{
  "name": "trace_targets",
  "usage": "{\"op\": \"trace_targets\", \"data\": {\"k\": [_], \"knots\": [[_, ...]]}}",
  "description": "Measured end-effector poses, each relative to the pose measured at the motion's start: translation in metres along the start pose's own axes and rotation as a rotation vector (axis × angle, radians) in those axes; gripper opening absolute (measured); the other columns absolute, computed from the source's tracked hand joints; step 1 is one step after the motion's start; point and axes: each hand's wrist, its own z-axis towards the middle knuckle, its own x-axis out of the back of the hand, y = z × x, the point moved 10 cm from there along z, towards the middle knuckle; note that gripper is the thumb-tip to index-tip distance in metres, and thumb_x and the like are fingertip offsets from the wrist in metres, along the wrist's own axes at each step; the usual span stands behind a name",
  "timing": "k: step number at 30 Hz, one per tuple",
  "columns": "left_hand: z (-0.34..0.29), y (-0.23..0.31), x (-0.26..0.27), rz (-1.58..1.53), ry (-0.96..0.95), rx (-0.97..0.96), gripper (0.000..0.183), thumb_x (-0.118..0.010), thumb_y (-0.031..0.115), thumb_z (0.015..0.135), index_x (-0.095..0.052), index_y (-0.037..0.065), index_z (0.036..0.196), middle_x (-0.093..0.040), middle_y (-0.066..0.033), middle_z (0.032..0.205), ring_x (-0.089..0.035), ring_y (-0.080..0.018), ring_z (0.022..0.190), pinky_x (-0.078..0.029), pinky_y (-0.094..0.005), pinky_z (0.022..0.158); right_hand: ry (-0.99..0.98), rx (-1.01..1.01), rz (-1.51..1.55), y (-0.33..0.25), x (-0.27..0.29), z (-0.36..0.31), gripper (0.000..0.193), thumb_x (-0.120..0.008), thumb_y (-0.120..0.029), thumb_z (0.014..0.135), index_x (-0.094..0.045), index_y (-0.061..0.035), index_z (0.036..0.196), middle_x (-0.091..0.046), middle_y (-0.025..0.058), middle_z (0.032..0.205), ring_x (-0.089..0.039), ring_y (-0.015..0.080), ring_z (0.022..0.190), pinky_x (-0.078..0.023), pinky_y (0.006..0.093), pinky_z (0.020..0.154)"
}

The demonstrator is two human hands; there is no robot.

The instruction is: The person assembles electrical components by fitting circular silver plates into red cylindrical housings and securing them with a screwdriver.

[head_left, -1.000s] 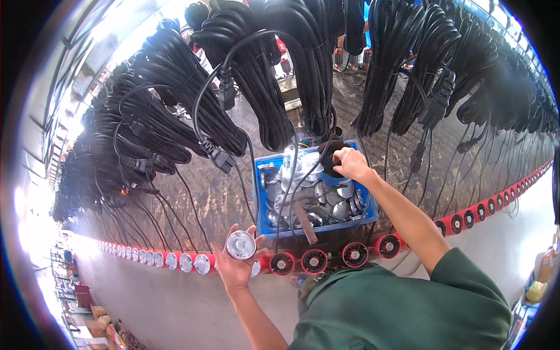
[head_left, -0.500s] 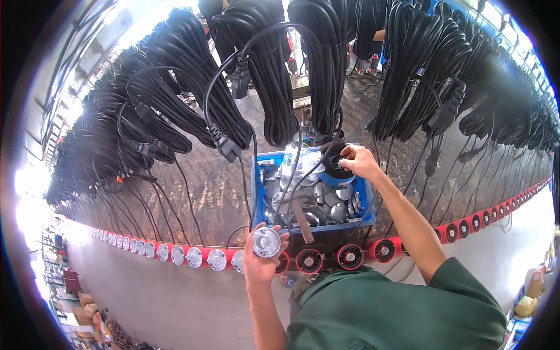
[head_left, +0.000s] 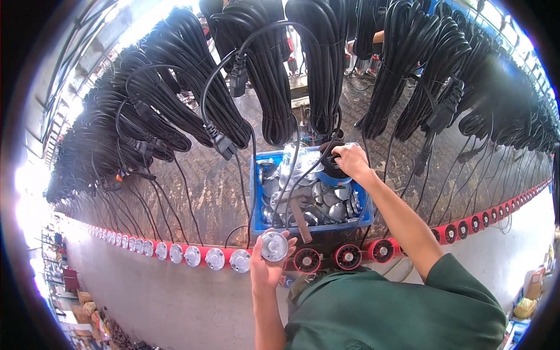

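A round silver metal cap (head_left: 274, 247) with a recessed centre rests in my left hand (head_left: 266, 274), its fingers curled around the rim. My left hand is just in front of the table edge, beside a row of red motor housings (head_left: 307, 260). Over a round blue tub (head_left: 335, 179) with dark rings inside, my right hand (head_left: 353, 161) dips in with fingers bent together. What those fingertips pinch is hidden. The tub sits on the far right part of a blue plastic bin (head_left: 254, 201), which holds many silver metal caps (head_left: 332, 211) and a clear plastic bag (head_left: 291, 166).
Bundled black power cords (head_left: 274, 99) stand along the table (head_left: 204, 204), their plugs (head_left: 220, 143) hanging over it. Thin cables run down to the red housings. Left of my left hand, the housings carry silver caps (head_left: 215, 259). A brown strip (head_left: 301, 219) lies across the bin's front rim.
My left hand has shifted slightly right with the metal cap. My right hand has moved a little left, and its fingers are now deeper over the tub.
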Motion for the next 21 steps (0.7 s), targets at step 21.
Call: {"op": "trace_targets", "data": {"k": [21], "knots": [[-0.01, -0.031, -0.027, -0.001, -0.089, 0.017, 0.047, -0.055, 0.039, 0.112, -0.056, 0.008, 0.147, -0.064, -0.0274, 0.144, -0.065, -0.0488, 0.129, -0.055, -0.06, 0.106, -0.227, 0.329, -0.268, -0.013, -0.024, 0.027, 0.013, -0.069, -0.02, 0.089, -0.076, -0.01, 0.092, -0.079, 0.0117, 0.097, -0.077, 0.0347, 0.095, -0.062, 0.0479, 0.085]]}}
